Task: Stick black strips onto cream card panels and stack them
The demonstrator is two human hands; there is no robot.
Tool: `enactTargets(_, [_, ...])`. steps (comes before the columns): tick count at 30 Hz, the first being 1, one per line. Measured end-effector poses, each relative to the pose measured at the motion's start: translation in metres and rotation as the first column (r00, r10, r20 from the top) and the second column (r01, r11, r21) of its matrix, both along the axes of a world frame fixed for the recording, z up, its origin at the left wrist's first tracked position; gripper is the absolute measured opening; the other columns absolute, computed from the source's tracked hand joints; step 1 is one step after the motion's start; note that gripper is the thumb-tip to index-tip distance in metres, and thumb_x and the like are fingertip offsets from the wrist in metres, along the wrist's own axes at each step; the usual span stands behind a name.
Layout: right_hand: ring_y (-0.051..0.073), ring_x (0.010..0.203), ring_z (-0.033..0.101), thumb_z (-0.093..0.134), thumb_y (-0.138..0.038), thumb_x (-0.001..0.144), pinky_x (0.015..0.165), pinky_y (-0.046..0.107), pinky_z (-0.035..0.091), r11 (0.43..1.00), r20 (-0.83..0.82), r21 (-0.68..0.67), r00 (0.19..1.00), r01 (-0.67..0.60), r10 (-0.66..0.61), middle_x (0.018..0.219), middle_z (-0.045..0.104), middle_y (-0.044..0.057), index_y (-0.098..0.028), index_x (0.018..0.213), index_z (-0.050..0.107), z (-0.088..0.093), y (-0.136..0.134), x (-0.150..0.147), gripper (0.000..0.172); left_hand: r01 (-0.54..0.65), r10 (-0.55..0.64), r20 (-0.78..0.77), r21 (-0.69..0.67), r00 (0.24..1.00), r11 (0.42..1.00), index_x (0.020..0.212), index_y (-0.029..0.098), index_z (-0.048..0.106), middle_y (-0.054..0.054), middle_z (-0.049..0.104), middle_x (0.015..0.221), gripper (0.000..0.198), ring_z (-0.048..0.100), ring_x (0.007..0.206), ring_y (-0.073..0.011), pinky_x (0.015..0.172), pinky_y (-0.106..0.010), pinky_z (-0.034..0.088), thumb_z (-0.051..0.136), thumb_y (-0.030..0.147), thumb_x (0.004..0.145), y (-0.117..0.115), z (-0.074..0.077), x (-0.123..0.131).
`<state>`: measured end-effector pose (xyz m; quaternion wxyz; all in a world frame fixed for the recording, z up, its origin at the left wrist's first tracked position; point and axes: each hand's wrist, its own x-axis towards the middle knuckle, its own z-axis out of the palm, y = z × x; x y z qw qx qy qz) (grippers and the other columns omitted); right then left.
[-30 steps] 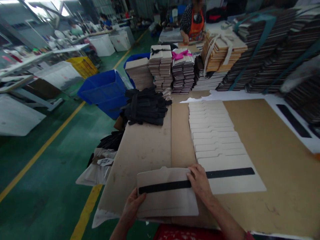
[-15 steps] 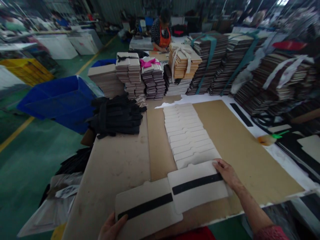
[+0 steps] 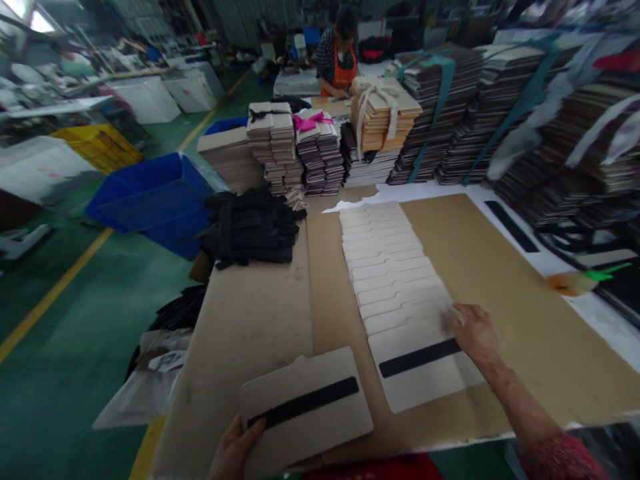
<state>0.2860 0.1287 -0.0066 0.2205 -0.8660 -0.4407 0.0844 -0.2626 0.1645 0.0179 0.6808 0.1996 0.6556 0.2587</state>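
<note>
My left hand (image 3: 237, 448) grips the left edge of a beige panel (image 3: 330, 427), thumb on top near a black strip (image 3: 304, 402) running across it. This panel is tilted at the table's front edge. My right hand (image 3: 475, 333) pinches the upper right corner of a second beige panel (image 3: 400, 395), its fingers slightly blurred. That panel also bears a black strip (image 3: 417, 358), whose right end the hand covers. It lies at the near end of a row of overlapping beige panels (image 3: 395, 270), apart from the left panel.
A bundle of black strips (image 3: 255, 230) lies at the table's left side, beside a blue bin (image 3: 150, 200). Tied stacks of panels (image 3: 273, 143) line the back. A single black strip (image 3: 511, 227) and an orange-and-green object (image 3: 573, 283) lie right. A person in an orange apron (image 3: 345, 72) works beyond.
My right hand has carried its panel away from the left one and up against the near end of the row. My left hand still holds its panel. The view has shifted left.
</note>
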Motion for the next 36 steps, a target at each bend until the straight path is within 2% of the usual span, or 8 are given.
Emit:
enactTargets(3, [0.027,0.100,0.060,0.040,-0.037,0.088,0.093,0.043,0.047,0.982,-0.128,0.032,0.974,-0.186,0.189,0.108,0.065,0.015,-0.017,0.106,0.065,0.002,0.007,-0.075,0.037,-0.013,0.012,0.020,0.042,1.000,0.999,0.104,0.018,0.060,-0.007,0.075,0.084,0.061,0.072,0.073,-0.0310,0.066,-0.041,0.058,0.089,0.039,0.054,-0.001,0.002,0.003])
enactTargets(6, [0.018,0.089,0.064,0.046,-0.034,0.088,0.085,0.029,0.052,0.899,-0.277,0.056,0.858,-0.435,0.432,0.105,0.067,0.005,-0.024,0.112,0.065,-0.001,0.014,-0.165,0.033,-0.037,0.034,0.032,0.079,0.999,0.996,0.109,0.018,0.058,-0.008,0.075,0.088,0.063,0.072,0.076,-0.0310,0.068,-0.040,0.058,0.088,0.037,0.056,-0.003,-0.003,0.001])
enactTargets(8, [0.022,0.100,0.062,0.051,-0.029,0.083,0.093,0.032,0.050,0.883,-0.297,0.055,0.836,-0.467,0.461,0.112,0.065,0.009,-0.019,0.118,0.064,-0.005,0.018,-0.211,0.038,-0.042,0.038,0.045,0.094,0.998,0.995,0.109,0.018,0.057,-0.008,0.075,0.088,0.064,0.072,0.077,-0.0306,0.069,-0.040,0.058,0.088,0.036,0.056,-0.005,-0.006,-0.001])
enactTargets(10, [0.027,0.110,0.059,0.051,-0.024,0.081,0.101,0.038,0.046,0.896,-0.290,0.042,0.853,-0.442,0.434,0.116,0.063,0.016,-0.012,0.120,0.063,-0.010,0.022,-0.236,0.042,-0.043,0.037,0.057,0.104,0.998,0.994,0.108,0.018,0.056,-0.007,0.075,0.086,0.064,0.072,0.076,-0.0301,0.069,-0.040,0.058,0.088,0.036,0.056,-0.007,-0.009,-0.003])
enactTargets(17, [0.029,0.116,0.055,0.045,-0.022,0.086,0.106,0.044,0.043,0.910,-0.268,0.095,0.870,-0.403,0.414,0.122,0.059,0.017,-0.011,0.125,0.058,-0.018,0.011,-0.242,0.042,-0.051,0.046,0.045,0.116,0.998,0.992,0.110,0.017,0.057,-0.007,0.074,0.085,0.063,0.071,0.070,-0.0278,0.064,-0.038,0.057,0.087,0.036,0.058,-0.007,-0.016,-0.006])
enactTargets(20, [0.028,0.117,0.054,0.045,-0.021,0.087,0.106,0.046,0.043,0.915,-0.259,0.147,0.878,-0.376,0.402,0.124,0.057,0.018,-0.010,0.124,0.057,-0.019,0.004,-0.246,0.040,-0.039,0.036,0.033,0.108,0.999,0.993,0.110,0.016,0.059,-0.008,0.075,0.084,0.063,0.071,0.071,-0.0281,0.064,-0.037,0.057,0.087,0.037,0.058,-0.006,-0.014,-0.004])
enactTargets(26, [0.025,0.114,0.054,0.045,-0.020,0.089,0.103,0.045,0.048,0.923,-0.225,0.243,0.908,-0.300,0.354,0.122,0.056,0.015,-0.016,0.124,0.056,-0.027,-0.007,-0.259,0.036,0.023,-0.021,-0.014,0.084,1.000,0.996,0.110,0.019,0.060,-0.006,0.075,0.083,0.059,0.071,0.067,-0.0280,0.062,-0.038,0.057,0.085,0.039,0.061,-0.004,-0.010,-0.004])
enactTargets(36, [0.027,0.113,0.055,0.049,-0.014,0.084,0.100,0.049,0.049,0.911,-0.257,0.320,0.902,-0.259,0.346,0.119,0.059,0.014,-0.017,0.123,0.059,-0.044,-0.013,-0.265,0.040,0.032,-0.027,-0.055,0.091,0.998,0.995,0.109,0.020,0.061,-0.006,0.076,0.086,0.061,0.072,0.073,-0.0301,0.066,-0.040,0.058,0.086,0.041,0.059,-0.002,-0.012,-0.004])
